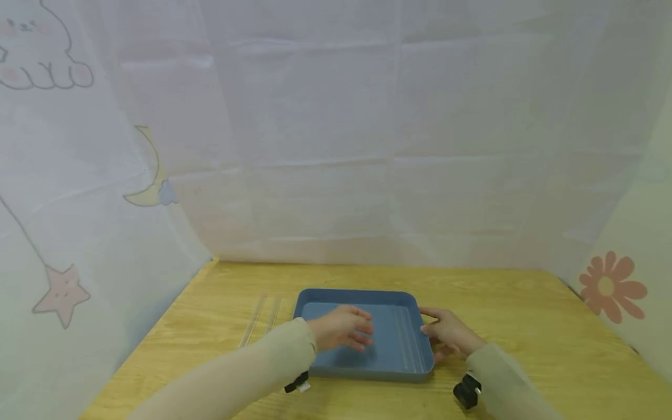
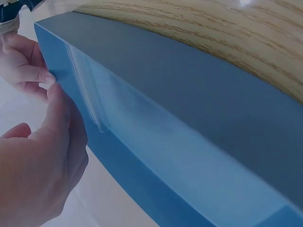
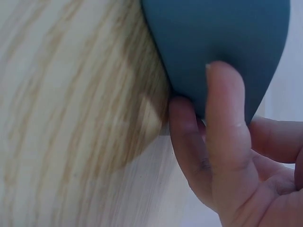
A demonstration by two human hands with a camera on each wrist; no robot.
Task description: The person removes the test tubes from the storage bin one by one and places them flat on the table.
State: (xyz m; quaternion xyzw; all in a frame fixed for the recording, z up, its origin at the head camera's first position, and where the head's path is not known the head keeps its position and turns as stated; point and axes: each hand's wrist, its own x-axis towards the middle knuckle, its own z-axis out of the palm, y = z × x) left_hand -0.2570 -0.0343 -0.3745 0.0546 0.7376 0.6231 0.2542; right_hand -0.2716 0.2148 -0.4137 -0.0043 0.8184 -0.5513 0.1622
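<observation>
Head view: Blue tray (image 1: 385,332) is touched at 3 o'clock by right hand (image 1: 448,333), left hand (image 1: 343,328) held above, both with fingers apart.

I am at a wooden table (image 1: 525,326) in a small draped-off space, something like a makeshift booth; whether it stands in a home or elsewhere, I cannot tell. Pale, creased sheeting (image 1: 325,116) hangs behind the table and along both its sides. Left of the table it carries a cartoon animal (image 1: 31,52), a yellow moon (image 1: 152,191) and a pink star (image 1: 62,294), nursery-style; right of the table, a red flower (image 1: 622,289).
</observation>
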